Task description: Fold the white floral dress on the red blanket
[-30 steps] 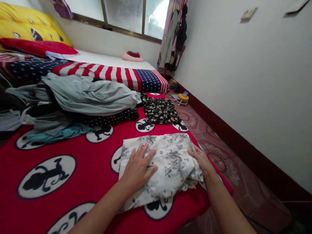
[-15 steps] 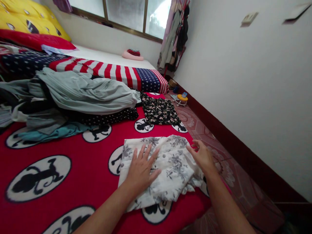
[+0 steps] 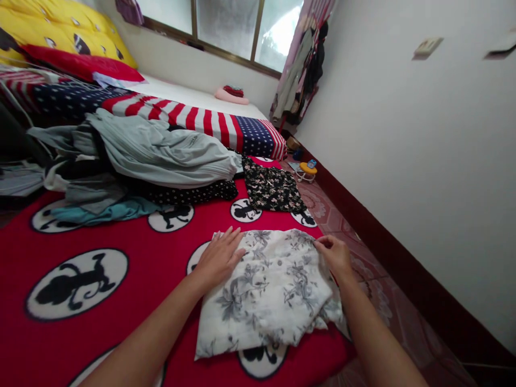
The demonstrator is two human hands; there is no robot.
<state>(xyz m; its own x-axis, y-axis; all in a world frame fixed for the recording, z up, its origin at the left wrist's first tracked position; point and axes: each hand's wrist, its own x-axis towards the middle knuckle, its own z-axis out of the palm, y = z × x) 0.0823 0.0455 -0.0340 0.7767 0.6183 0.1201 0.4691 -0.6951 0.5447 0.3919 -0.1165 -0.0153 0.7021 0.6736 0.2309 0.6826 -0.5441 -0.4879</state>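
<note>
A white shirt with a grey floral print (image 3: 278,290) lies partly folded on the red blanket (image 3: 161,279), near the blanket's right edge. My left hand (image 3: 220,258) rests flat on the shirt's upper left corner, fingers stretched out. At the upper right edge, my right hand (image 3: 334,255) pinches the cloth between thumb and fingers. Small round buttons show on the shirt's face. Beyond it lies a folded black floral garment (image 3: 274,188).
A heap of clothes (image 3: 161,150), topped by a light grey garment, sits at the back left. Behind it stands a bed with a stars-and-stripes cover (image 3: 193,118). A small yellow stool (image 3: 307,169) is on the tiled floor beside the white wall (image 3: 423,161).
My left hand has slid from the middle of the shirt to its upper left corner. My right hand, fingers apart before, has closed on the shirt's right edge. The view has shifted slightly left.
</note>
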